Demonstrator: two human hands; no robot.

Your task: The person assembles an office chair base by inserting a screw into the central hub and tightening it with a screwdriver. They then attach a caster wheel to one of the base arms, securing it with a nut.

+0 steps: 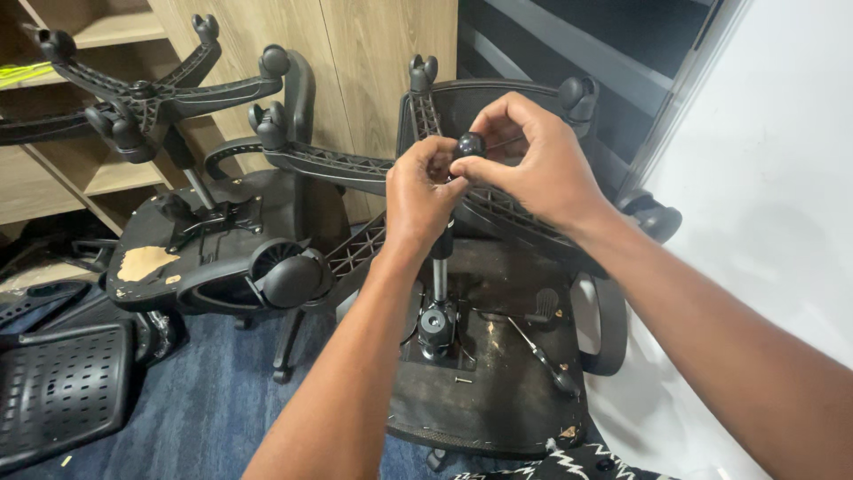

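An upturned black office chair stands in front of me, its star base [355, 164] in the air and its seat underside [498, 391] facing up. My left hand [422, 196] and my right hand [538, 160] meet at the hub of the base. Their fingertips pinch a small round black knob [471, 142] at the top of the gas cylinder [438, 284]. Castors sit at the ends of the base's arms, one large castor [289, 276] near my left forearm.
A second upturned black chair [178, 240] stands to the left, before wooden shelves [107, 178]. A perforated black chair back [62, 391] lies on the blue carpet [213, 409]. A loose screw [463, 380] rests on the seat underside. A white wall [773, 178] runs on the right.
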